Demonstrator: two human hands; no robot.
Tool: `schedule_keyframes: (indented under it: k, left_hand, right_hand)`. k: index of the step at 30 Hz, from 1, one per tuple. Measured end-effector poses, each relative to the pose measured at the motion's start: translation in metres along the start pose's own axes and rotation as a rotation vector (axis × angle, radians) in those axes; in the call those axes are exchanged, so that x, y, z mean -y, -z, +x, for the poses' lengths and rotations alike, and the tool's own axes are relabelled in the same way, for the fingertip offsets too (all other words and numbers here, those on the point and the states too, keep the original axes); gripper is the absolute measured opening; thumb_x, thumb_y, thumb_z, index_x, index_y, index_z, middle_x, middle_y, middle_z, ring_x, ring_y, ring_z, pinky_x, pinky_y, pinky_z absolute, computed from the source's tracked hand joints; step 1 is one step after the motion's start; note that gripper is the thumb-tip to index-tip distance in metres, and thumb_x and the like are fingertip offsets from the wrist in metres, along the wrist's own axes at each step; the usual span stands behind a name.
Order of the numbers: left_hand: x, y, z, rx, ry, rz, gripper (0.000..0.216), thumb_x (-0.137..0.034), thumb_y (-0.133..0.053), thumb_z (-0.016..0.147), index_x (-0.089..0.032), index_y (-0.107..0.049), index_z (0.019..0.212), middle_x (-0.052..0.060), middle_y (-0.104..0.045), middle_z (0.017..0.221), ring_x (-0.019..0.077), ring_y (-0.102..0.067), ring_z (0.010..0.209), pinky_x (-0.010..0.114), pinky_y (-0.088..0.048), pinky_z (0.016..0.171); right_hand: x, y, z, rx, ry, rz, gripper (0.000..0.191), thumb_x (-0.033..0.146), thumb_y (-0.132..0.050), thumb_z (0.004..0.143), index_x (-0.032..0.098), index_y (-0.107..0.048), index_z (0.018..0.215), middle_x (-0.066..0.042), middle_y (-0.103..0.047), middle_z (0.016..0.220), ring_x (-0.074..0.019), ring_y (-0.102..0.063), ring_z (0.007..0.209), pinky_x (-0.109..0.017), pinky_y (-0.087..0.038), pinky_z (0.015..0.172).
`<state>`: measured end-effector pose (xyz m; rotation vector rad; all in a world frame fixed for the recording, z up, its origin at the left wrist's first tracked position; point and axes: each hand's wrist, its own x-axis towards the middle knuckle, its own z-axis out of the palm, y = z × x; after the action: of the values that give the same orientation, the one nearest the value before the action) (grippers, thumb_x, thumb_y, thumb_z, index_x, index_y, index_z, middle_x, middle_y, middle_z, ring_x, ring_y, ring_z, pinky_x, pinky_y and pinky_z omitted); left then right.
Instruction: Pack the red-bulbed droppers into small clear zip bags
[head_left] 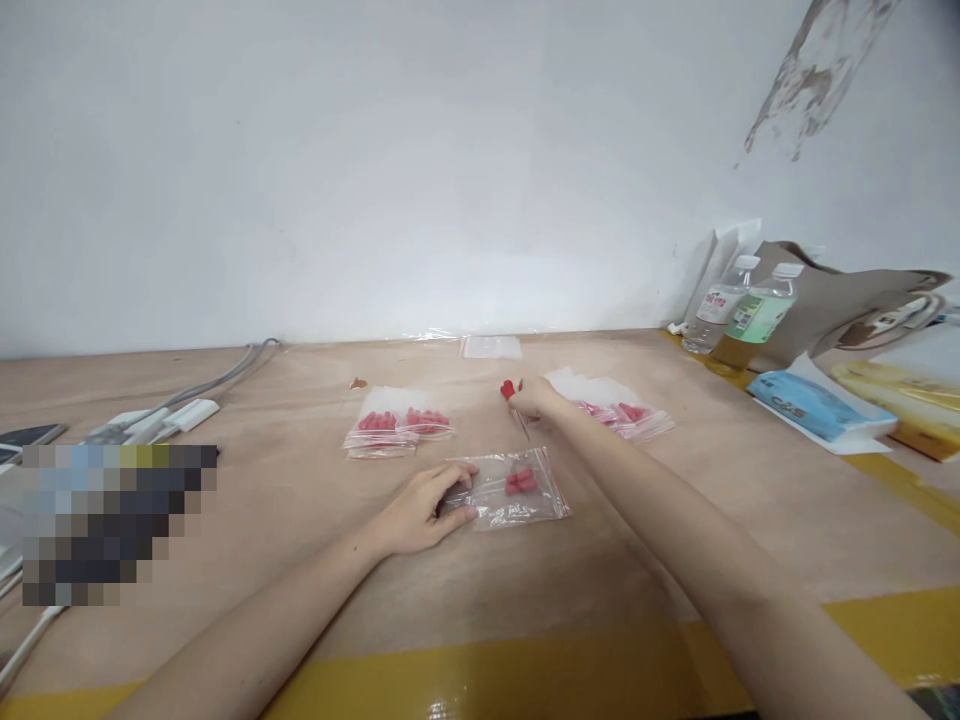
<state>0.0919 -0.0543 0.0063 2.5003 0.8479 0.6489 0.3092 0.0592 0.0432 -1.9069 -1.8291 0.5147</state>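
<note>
Single head-worn camera, above the near table edge; faces forward, down across brown paper-covered tabletop (247, 500) to pale grey wall (337, 150); bare left hand (421, 512), bare right hand (535, 395) mid-frame.

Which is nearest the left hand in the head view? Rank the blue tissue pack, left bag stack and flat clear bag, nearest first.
1. Flat clear bag, touching the left hand.
2. Left bag stack, beyond the hand.
3. Blue tissue pack, far right.

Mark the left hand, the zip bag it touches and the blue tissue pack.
Left hand (421, 508), head view: its back.
Zip bag (492, 494), head view: bare plastic.
Blue tissue pack (817, 408), head view: printed face.
</note>
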Motion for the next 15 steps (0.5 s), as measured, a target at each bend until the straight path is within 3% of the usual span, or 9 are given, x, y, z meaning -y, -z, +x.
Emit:
schedule_keyframes:
  k: [2, 4, 6, 11, 15]
  left_hand:
    - [-0.001, 0.001, 0.000, 0.004, 0.000, -0.011, 0.014, -0.031, -0.050, 0.085, -0.019, -0.048, 0.093, 0.007, -0.053, 0.116, 0.0191, -0.052, 0.103, 0.032, -0.041, 0.087]
    - [-0.001, 0.001, 0.000, 0.012, 0.006, -0.016, 0.013, -0.031, -0.048, 0.085, -0.019, -0.048, 0.092, 0.007, -0.054, 0.116, 0.0190, -0.052, 0.104, 0.031, -0.041, 0.087]
    - [-0.002, 0.001, 0.000, 0.018, 0.012, -0.015, 0.013, -0.031, -0.047, 0.086, -0.019, -0.048, 0.091, 0.008, -0.054, 0.116, 0.0193, -0.052, 0.103, 0.031, -0.042, 0.085]
    - [0.000, 0.000, 0.000, 0.010, -0.003, 0.000, 0.018, -0.031, -0.047, 0.086, -0.019, -0.049, 0.099, 0.008, -0.052, 0.117, 0.0196, -0.051, 0.106, 0.033, -0.040, 0.090]
    - [0.000, 0.001, 0.000, 0.028, -0.012, 0.021, 0.026, -0.032, -0.047, 0.086, -0.020, -0.048, 0.110, 0.008, -0.052, 0.117, 0.0206, -0.049, 0.108, 0.035, -0.039, 0.093]
  right_hand:
    - [-0.008, 0.011, -0.013, -0.004, 0.015, 0.107, 0.042, 0.022, -0.057, 0.070, 0.012, -0.050, 0.110, -0.003, -0.061, 0.065, -0.0142, -0.058, 0.054, -0.021, -0.042, 0.047]
    - [-0.022, 0.019, -0.031, -0.023, 0.051, 0.326, 0.061, 0.020, -0.053, 0.072, 0.013, -0.029, 0.128, 0.002, -0.056, 0.063, -0.0115, -0.054, 0.046, -0.021, -0.041, 0.042]
    - [-0.039, 0.023, -0.051, -0.065, 0.080, 0.520, 0.067, 0.020, -0.051, 0.072, 0.017, -0.020, 0.131, 0.007, -0.050, 0.059, -0.0098, -0.050, 0.041, -0.021, -0.041, 0.039]
    - [-0.077, 0.010, -0.083, -0.270, 0.050, 0.855, 0.052, 0.030, -0.055, 0.071, 0.020, -0.032, 0.116, 0.007, -0.045, 0.065, -0.0102, -0.052, 0.046, -0.024, -0.046, 0.041]
    - [-0.083, -0.004, -0.091, -0.279, -0.020, 0.956, 0.045, 0.034, -0.058, 0.069, 0.022, -0.036, 0.107, 0.006, -0.047, 0.066, -0.0122, -0.055, 0.051, -0.027, -0.051, 0.048]
